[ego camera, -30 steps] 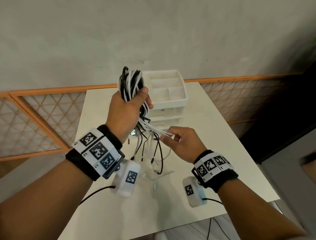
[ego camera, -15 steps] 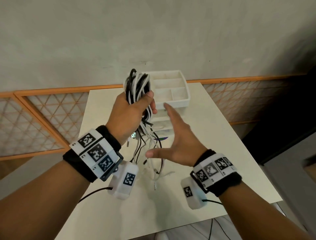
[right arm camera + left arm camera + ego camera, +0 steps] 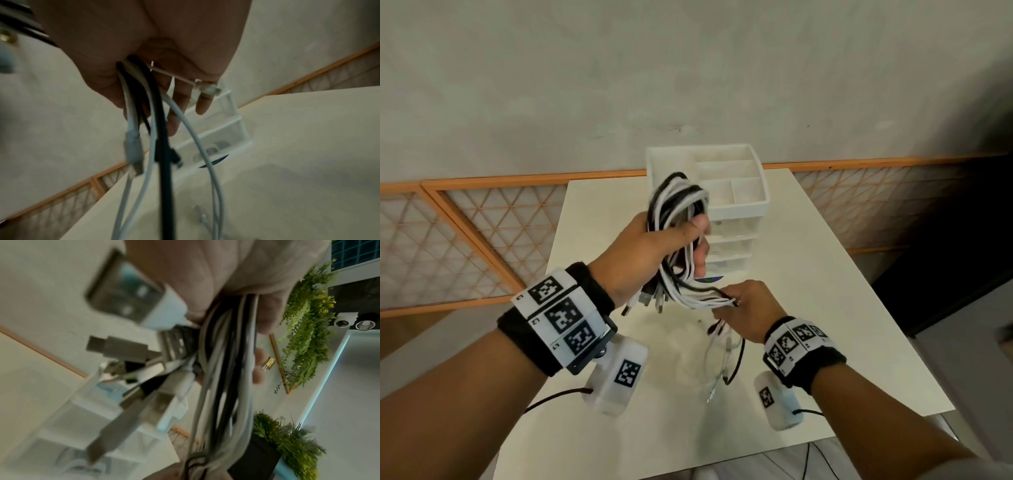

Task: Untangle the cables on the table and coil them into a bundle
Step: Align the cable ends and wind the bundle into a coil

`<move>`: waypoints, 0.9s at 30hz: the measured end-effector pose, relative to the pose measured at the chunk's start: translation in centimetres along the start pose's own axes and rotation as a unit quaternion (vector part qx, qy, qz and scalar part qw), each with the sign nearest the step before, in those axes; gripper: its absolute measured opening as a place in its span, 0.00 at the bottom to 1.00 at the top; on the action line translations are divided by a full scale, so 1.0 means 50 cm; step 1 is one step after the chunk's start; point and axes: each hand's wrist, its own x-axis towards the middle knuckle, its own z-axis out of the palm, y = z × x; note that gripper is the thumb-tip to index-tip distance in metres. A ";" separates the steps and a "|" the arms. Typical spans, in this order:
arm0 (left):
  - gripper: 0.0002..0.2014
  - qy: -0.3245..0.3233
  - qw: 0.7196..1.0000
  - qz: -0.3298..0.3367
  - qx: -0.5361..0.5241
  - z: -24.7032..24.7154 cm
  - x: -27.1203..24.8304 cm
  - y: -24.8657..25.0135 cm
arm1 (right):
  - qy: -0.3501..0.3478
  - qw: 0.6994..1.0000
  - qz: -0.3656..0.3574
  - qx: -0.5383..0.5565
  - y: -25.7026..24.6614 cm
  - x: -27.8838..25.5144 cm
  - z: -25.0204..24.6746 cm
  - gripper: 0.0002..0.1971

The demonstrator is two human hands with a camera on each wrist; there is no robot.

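Holding the coiled cables (image 3: 678,205) above the counter (image 3: 825,308), the left hand (image 3: 647,253) closes its grip round the loops; the right hand (image 3: 746,308) pinches the trailing ends (image 3: 156,146). Light, floppy, likely slippery: best held near the plugs.

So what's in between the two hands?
A short stretch of white and black cables runs from the left hand to the right hand; the head view shows it.

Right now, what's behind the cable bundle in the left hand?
Behind the cable bundle held by the left hand stands a white drawer organizer on the table. Its left side and drawer fronts are partly covered.
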 end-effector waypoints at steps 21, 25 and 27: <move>0.16 0.032 0.927 -0.161 0.336 0.081 0.010 -0.056 | 0.113 0.972 0.174 -0.109 -0.079 -0.005 -0.096 0.07; 0.25 0.015 0.891 -0.210 0.401 0.089 0.022 -0.050 | 0.119 0.968 0.188 -0.120 -0.090 -0.005 -0.101 0.17; 0.25 0.012 0.894 -0.213 0.394 0.089 0.023 -0.047 | 0.111 0.968 0.189 -0.123 -0.091 -0.004 -0.102 0.17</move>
